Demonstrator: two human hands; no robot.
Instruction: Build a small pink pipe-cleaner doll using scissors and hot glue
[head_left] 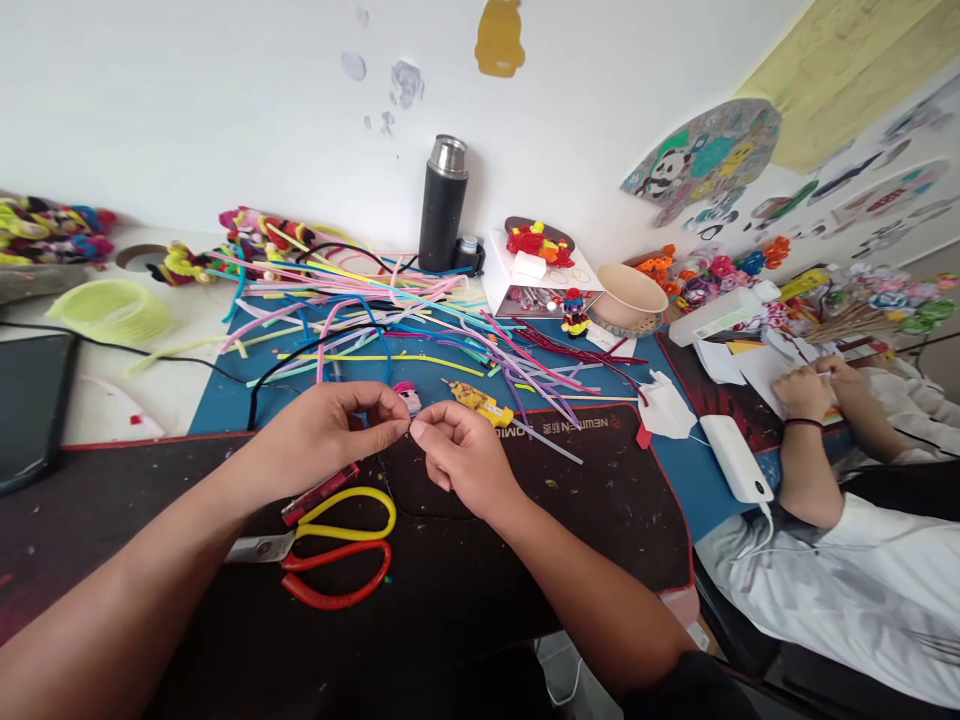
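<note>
Over the dark desk mat, my left hand and my right hand meet at the fingertips. Both are pinched closed around something too small to make out. Just behind the fingers lies a small pink-and-white piece, partly covered by them. A yellow glue gun with a clear glue stick rests beyond my right hand. Below my left hand are scissors with one yellow and one red handle loop, and a dark red stick-like item partly under my wrist.
Many coloured pipe cleaners spread across the blue mat behind. A black thermos, a white box and a beige bowl stand near the wall. A tablet lies left. At right are a white power bank and a co-worker's hands.
</note>
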